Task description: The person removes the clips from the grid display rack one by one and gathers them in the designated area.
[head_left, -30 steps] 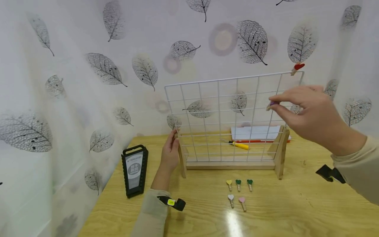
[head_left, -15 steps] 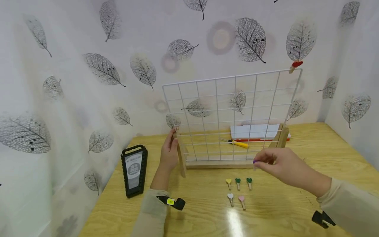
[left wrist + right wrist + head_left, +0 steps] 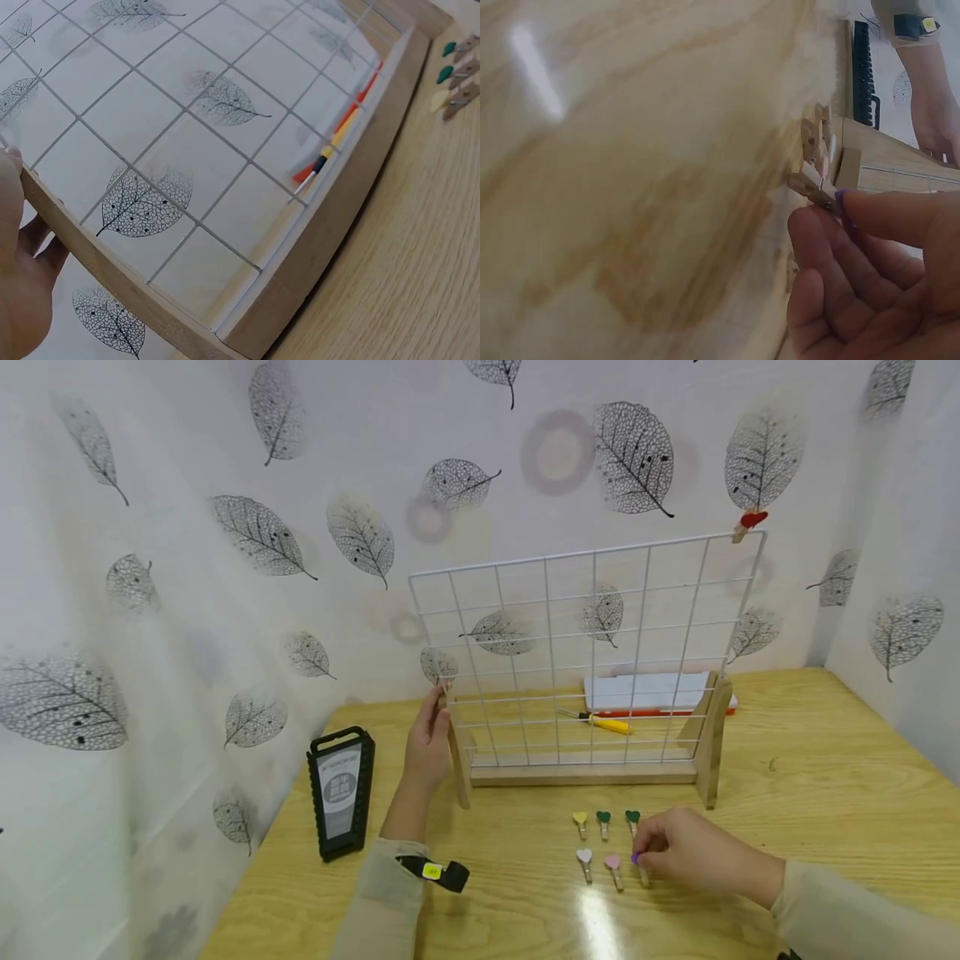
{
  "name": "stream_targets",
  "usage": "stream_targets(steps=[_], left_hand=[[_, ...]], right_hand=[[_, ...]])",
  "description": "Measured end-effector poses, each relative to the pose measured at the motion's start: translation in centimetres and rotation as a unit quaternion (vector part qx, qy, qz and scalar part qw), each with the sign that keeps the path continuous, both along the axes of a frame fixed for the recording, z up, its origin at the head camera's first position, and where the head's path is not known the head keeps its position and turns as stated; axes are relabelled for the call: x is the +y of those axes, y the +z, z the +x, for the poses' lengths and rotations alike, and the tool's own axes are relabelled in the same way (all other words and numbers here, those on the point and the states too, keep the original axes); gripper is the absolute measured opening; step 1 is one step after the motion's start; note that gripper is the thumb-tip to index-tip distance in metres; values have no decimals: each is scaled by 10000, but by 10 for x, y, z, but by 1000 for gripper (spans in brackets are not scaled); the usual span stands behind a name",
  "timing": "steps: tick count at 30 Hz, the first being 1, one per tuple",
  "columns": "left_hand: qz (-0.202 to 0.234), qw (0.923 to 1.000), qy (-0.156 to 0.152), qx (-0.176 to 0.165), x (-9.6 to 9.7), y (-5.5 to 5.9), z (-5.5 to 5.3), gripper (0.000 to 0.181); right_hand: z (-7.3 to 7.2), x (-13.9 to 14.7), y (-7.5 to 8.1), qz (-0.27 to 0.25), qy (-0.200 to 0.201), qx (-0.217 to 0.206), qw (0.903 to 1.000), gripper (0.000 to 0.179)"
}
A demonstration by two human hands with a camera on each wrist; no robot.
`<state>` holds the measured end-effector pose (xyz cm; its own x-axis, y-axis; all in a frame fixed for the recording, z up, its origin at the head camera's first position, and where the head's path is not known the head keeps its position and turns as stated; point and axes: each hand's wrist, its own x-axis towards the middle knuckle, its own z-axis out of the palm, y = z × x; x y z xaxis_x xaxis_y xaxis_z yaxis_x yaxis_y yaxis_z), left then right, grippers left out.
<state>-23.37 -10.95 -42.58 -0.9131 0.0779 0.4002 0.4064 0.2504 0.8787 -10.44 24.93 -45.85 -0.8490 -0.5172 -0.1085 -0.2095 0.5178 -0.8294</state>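
My right hand [image 3: 693, 852] pinches a small wooden clothespin with a purple heart [image 3: 636, 858] between thumb and fingers, low over the table. In the right wrist view the clothespin's wooden legs [image 3: 810, 186] stick out past the fingertips. Beside it lie clothespins with a pink heart [image 3: 612, 862] and a white heart [image 3: 584, 856]. Behind them are a yellow-heart one [image 3: 580, 818] and two green-heart ones. My left hand [image 3: 429, 747] grips the left wooden upright [image 3: 97, 259] of a white wire grid rack [image 3: 585, 774]. A red-heart clothespin [image 3: 752, 520] is clipped at the grid's top right corner.
Behind the rack lie a yellow-handled screwdriver [image 3: 611, 726] and a white case with a red edge [image 3: 645, 692]. At the left is a black toothed holder [image 3: 341, 793] with a grey label. A leaf-patterned curtain [image 3: 187, 443] hangs around the table.
My right hand has come down from in front of the grid's right side to the table beside the pink clothespin, carrying the purple-heart clothespin. The left hand stays on the upright.
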Motion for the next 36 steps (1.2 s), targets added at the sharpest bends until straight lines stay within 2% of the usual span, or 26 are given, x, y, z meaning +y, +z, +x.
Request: stream_targets(steps=[10,14,17,19,20,22,24,25,27,29,30,32,33,34,36], left_hand=[[-30,10000,20,-43,-1,-1,-1,48],[-31,10000,14,-39,-2,-2,-2,48],[-32,10000,17,-16,-2,-1,-2,48],[-30,10000,31,-6,-2,-1,-2,48],[-24,10000,35,0,-2,-1,-2,48],[-8,10000,41,-14,-2,-2,-2,48],[38,10000,23,-36,-3,-2,-2,48],[49,10000,20,-52,-3,-3,-1,48],[48,9999,7,-102,-3,-3,-1,48],[46,9999,3,-138,-2,-2,0,48],[37,9999,5,-165,-2,-2,0,48],[36,9998,8,-199,-2,-1,-1,49],[36,9998,10,-185,-2,0,-1,48],[24,9999,14,-162,-3,-1,-1,48],[9,9999,9,-139,-3,-1,-2,49]], right_hand=[[-1,-4,-12,218,67,-45,9997,5],[1,-5,-12,273,65,68,9996,6],[0,-3,-1,546,-92,567,9969,10],[-3,0,15,739,-270,1160,9901,11],[-5,2,24,823,-381,1580,9833,10],[-11,8,46,925,-640,2552,9603,5],[-17,15,69,872,-830,3571,9263,4],[-20,19,79,854,-899,4090,9041,3],[-26,27,100,792,-925,5131,8496,18],[-33,33,121,754,-810,6081,7861,34],[-37,37,131,785,-758,6450,7564,42],[-44,41,151,772,-831,7013,7037,51],[-47,43,161,710,-938,7192,6847,51],[-49,46,170,617,-1086,7302,6718,50],[-53,51,186,452,-1579,7342,6588,50]])
